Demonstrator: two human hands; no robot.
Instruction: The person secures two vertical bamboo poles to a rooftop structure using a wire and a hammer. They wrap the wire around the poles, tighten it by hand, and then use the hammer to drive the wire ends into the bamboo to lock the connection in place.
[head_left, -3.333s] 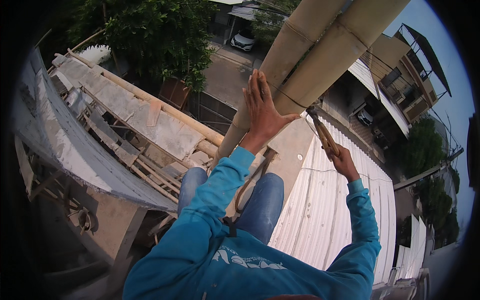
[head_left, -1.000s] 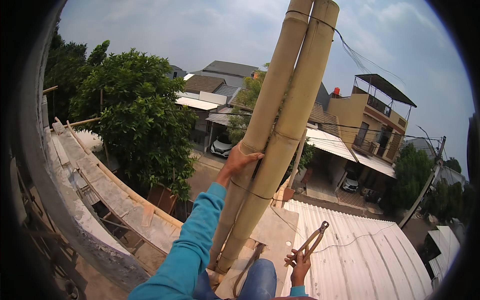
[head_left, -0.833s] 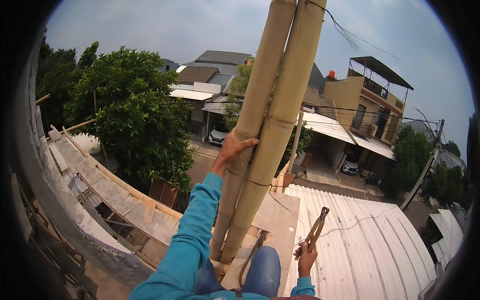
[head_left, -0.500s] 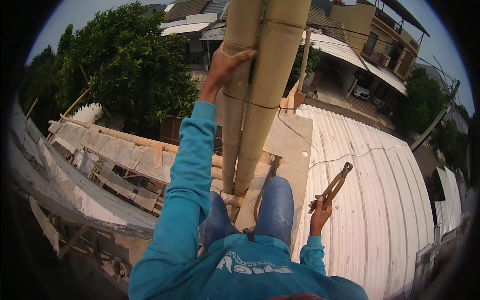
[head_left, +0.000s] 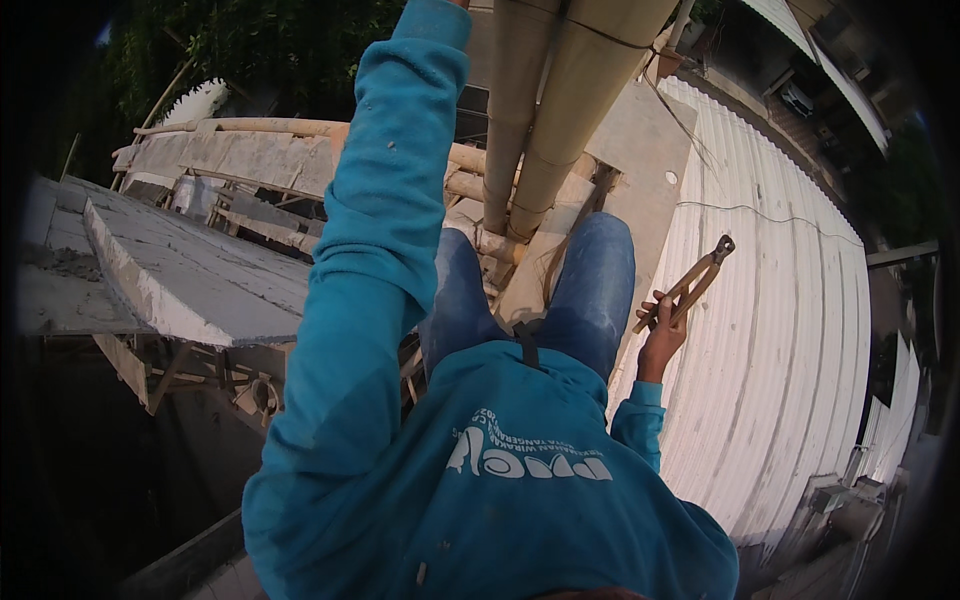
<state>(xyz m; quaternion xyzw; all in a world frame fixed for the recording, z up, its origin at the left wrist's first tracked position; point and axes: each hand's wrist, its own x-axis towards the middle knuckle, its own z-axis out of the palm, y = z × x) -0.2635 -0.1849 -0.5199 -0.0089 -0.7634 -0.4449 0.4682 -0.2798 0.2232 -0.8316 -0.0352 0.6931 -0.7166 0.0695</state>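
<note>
My right hand (head_left: 661,340) is closed round the long brown handles of a pair of pincers (head_left: 708,262), whose dark jaws point up and away. The handles stand spread apart in the grip, over a white corrugated roof (head_left: 770,310). My left arm (head_left: 385,180), in a blue sleeve, reaches up along two thick bamboo poles. Only a sliver of wrist shows at the top edge, so the left hand is out of sight. The left bamboo pole (head_left: 517,110) and right bamboo pole (head_left: 585,95) stand side by side between my knees, with dark wire (head_left: 612,40) round them.
A grey board (head_left: 648,140) lies beside my right knee. Bamboo rails (head_left: 255,126) and rough planks run off to the left. A concrete ledge (head_left: 200,270) juts out at the left, with a dark drop below it. Loose wire (head_left: 760,208) crosses the roof.
The view has tilted downward, so the poles, roof and pincers sit higher in it. My left hand, earlier seen gripping the left bamboo pole, has passed out of the top. The right hand keeps its hold.
</note>
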